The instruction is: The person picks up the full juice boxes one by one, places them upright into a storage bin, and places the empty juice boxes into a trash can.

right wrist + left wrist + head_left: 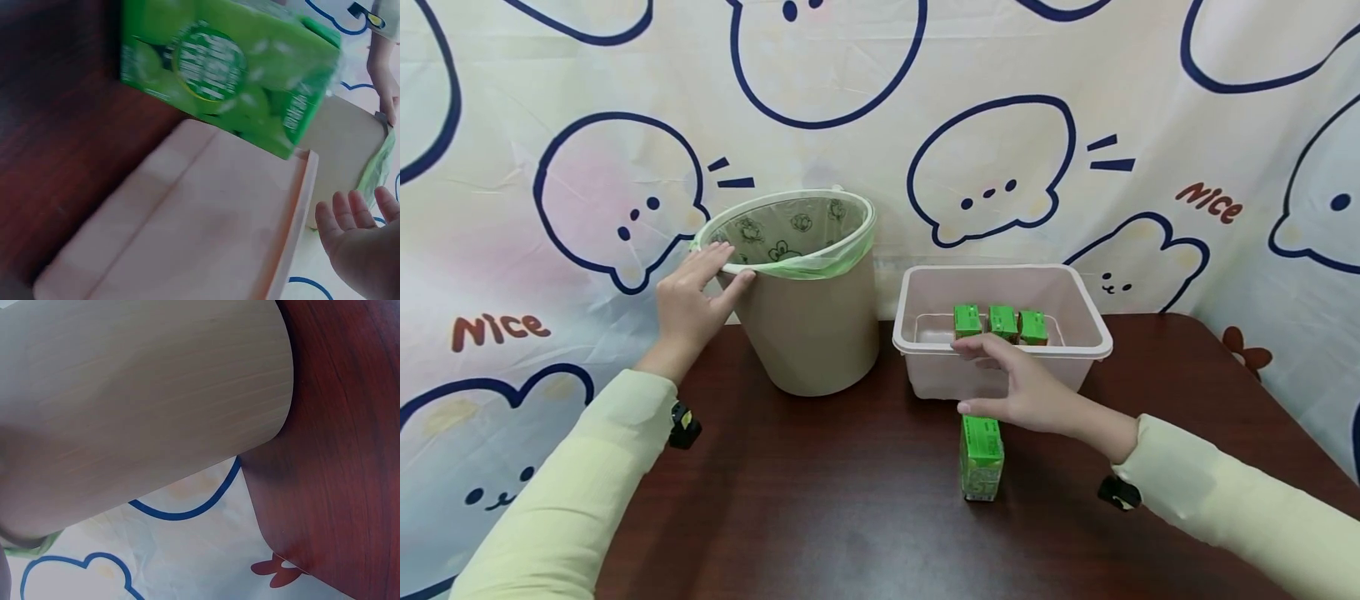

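A beige trash bin (808, 337) with a pale green liner (831, 263) stands at the back left. My left hand (694, 302) rests on its rim, fingers at the left edge and thumb extended along the front. My right hand (1026, 383) is spread in front of the pale pink plastic bin (917, 367), with nothing in its grasp. A green juice box (981, 458) stands upright on the table just below that hand. The right wrist view shows the printed side of this juice box (212, 69) and, apart from it, my right hand's fingers (355, 212).
Inside the pink bin stand 3 more green juice boxes (1002, 322), side by side. The dark reddish-brown table (820, 517) backs onto a cloth (820, 158) printed with cartoon animals, which also runs along the right side.
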A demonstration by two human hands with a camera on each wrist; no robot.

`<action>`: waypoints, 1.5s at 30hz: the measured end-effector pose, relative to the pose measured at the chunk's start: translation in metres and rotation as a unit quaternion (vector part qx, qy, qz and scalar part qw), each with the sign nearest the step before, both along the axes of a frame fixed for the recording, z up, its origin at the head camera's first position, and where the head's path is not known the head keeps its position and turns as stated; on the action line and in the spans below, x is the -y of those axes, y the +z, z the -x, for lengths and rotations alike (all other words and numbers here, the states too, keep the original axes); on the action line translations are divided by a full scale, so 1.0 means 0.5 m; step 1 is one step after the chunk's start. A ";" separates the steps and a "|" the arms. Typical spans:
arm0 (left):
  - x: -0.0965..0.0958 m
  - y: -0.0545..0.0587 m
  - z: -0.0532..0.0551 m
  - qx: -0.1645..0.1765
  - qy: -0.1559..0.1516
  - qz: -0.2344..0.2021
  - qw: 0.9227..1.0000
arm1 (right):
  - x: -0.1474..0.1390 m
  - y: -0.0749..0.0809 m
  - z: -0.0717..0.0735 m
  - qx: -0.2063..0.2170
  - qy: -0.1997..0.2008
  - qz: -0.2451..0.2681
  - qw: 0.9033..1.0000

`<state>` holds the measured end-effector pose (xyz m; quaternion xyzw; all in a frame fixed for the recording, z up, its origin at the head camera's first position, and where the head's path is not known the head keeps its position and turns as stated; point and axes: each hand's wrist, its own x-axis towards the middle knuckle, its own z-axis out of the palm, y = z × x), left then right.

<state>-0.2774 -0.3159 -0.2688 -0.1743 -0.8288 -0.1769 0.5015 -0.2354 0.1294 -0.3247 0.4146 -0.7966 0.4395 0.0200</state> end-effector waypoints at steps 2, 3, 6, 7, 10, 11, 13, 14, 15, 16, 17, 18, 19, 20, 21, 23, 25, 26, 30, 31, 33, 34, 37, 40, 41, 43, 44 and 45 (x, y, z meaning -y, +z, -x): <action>-0.001 0.000 -0.001 0.000 0.000 0.000 1.000 | -0.006 -0.008 -0.004 0.006 0.013 -0.007 1.000; -0.001 0.000 -0.002 0.000 0.000 -0.002 1.000 | -0.009 -0.012 -0.005 0.010 0.020 -0.012 1.000; -0.001 0.001 -0.002 -0.001 -0.002 -0.004 1.000 | -0.019 -0.022 -0.009 0.025 0.034 -0.029 0.999; -0.001 0.001 -0.002 -0.002 -0.002 -0.004 1.000 | -0.022 -0.027 -0.010 0.030 0.038 -0.034 0.998; -0.001 0.001 -0.002 -0.004 -0.002 -0.005 1.000 | -0.030 -0.036 -0.012 0.053 0.049 -0.049 0.996; -0.001 0.000 -0.001 -0.005 -0.003 -0.006 1.000 | -0.032 -0.039 -0.013 0.061 0.052 -0.055 0.995; -0.001 0.000 -0.001 -0.006 -0.004 -0.007 1.000 | -0.037 -0.045 -0.013 0.072 0.063 -0.065 0.993; -0.001 -0.001 -0.001 -0.007 -0.004 -0.008 1.000 | -0.039 -0.047 -0.013 0.077 0.068 -0.071 0.992; 0.000 -0.001 0.000 -0.008 -0.004 -0.008 1.000 | -0.041 -0.050 -0.013 0.080 0.074 -0.077 0.991; 0.000 -0.001 0.000 -0.009 -0.005 -0.008 1.000 | -0.043 -0.053 -0.012 0.083 0.078 -0.082 0.990; 0.000 -0.001 0.001 -0.009 -0.005 -0.008 1.000 | -0.045 -0.056 -0.011 0.085 0.082 -0.086 0.989; 0.000 -0.002 0.001 -0.010 -0.005 -0.008 1.000 | -0.046 -0.059 -0.011 0.087 0.084 -0.090 0.989; 0.000 -0.002 0.001 -0.011 -0.005 -0.007 1.000 | -0.047 -0.061 -0.011 0.091 0.085 -0.093 0.988; 0.000 -0.001 0.001 -0.012 -0.005 -0.006 1.000 | -0.048 -0.064 -0.011 0.096 0.086 -0.095 0.987; 0.000 -0.001 0.001 -0.012 -0.005 -0.006 1.000 | -0.048 -0.067 -0.010 0.100 0.085 -0.098 0.986; 0.000 -0.001 0.001 -0.011 -0.005 -0.005 1.000 | -0.049 -0.072 -0.011 0.107 0.084 -0.100 0.986; 0.000 0.000 0.000 -0.010 -0.005 -0.005 1.000 | -0.049 -0.076 -0.012 0.113 0.085 -0.101 0.985; 0.000 0.000 0.000 -0.008 -0.006 -0.005 1.000 | -0.049 -0.078 -0.012 0.116 0.085 -0.102 0.984; -0.001 0.000 -0.002 -0.004 -0.005 -0.005 1.000 | -0.050 -0.084 -0.015 0.116 0.083 -0.114 0.983; -0.001 0.000 -0.002 -0.003 -0.005 -0.005 1.000 | -0.051 -0.086 -0.015 0.117 0.082 -0.118 0.983; -0.001 -0.001 -0.003 -0.004 -0.005 -0.005 1.000 | -0.051 -0.089 -0.015 0.118 0.081 -0.124 0.982; -0.001 -0.001 -0.003 -0.004 -0.005 -0.006 1.000 | -0.051 -0.090 -0.015 0.118 0.081 -0.126 0.982; -0.001 -0.001 -0.003 -0.005 -0.005 -0.007 1.000 | -0.052 -0.094 -0.015 0.121 0.078 -0.133 0.981; -0.001 -0.001 -0.002 -0.004 -0.006 -0.007 1.000 | -0.052 -0.097 -0.015 0.125 0.075 -0.136 0.980; -0.001 -0.001 -0.002 -0.004 -0.006 -0.008 1.000 | -0.051 -0.098 -0.015 0.128 0.076 -0.134 0.980; -0.001 -0.001 -0.002 -0.004 -0.006 -0.008 1.000 | -0.051 -0.099 -0.015 0.132 0.076 -0.132 0.979; -0.001 -0.001 -0.002 -0.004 -0.006 -0.008 1.000 | -0.050 -0.099 -0.015 0.134 0.077 -0.129 0.979; -0.001 -0.001 -0.002 -0.005 -0.005 -0.007 1.000 | -0.050 -0.099 -0.015 0.135 0.076 -0.128 0.980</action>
